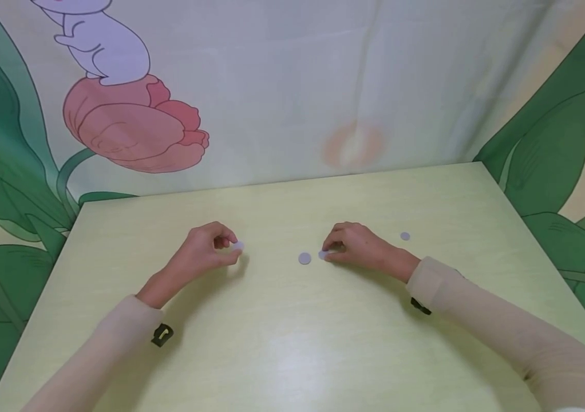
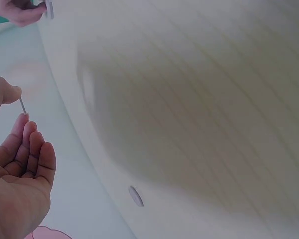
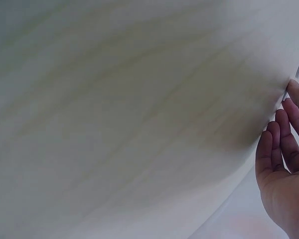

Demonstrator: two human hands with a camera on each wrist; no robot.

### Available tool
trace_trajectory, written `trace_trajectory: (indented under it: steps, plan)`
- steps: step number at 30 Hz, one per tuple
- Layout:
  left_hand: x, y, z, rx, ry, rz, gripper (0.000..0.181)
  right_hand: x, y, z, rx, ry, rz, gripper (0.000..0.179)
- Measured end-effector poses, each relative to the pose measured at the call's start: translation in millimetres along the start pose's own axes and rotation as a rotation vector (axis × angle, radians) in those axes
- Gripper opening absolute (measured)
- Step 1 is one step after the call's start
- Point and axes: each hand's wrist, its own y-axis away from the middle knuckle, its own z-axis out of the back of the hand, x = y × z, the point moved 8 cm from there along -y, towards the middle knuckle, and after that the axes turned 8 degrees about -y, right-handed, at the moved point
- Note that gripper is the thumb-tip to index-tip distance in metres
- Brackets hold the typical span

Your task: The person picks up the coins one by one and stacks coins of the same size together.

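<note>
My left hand (image 1: pixel 205 249) pinches a small pale grey disc (image 1: pixel 238 245) between thumb and index finger, above the left part of the table. In the left wrist view this disc (image 2: pixel 23 105) is edge-on and the other fingers are bent. On the right, my right hand (image 1: pixel 358 245) pinches a second pale disc (image 1: pixel 322 254) low at the tabletop; whether that disc touches the table I cannot tell. Just left of it a loose disc (image 1: pixel 305 258) lies flat. In the right wrist view the right hand's thumb and fingertips partly cover its disc.
Another disc (image 1: pixel 405 236) lies on the table beyond the right wrist. The left wrist view shows a loose disc (image 2: pixel 135 196) on the pale wood-grain table (image 1: pixel 292 320). A printed curtain (image 1: pixel 272 103) hangs along the far edge.
</note>
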Motion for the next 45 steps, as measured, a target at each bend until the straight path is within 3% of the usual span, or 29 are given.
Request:
trace_trajectory:
  steps: [7, 28, 45]
  plan:
    - [-6.0, -3.7, -6.7, 0.022, 0.020, 0.001, 0.021, -1.2, -0.9, -0.7, 0.002, 0.014, 0.006, 0.016]
    - [-41.4, -18.0, -25.3, 0.054, 0.030, -0.082, 0.022, -1.6, -0.3, -1.2, 0.002, 0.017, 0.009, 0.017]
    - [-67.7, -31.9, -39.4, 0.082, -0.011, -0.146, 0.021, -1.0, 0.0, 0.2, -0.001, 0.017, 0.013, 0.016]
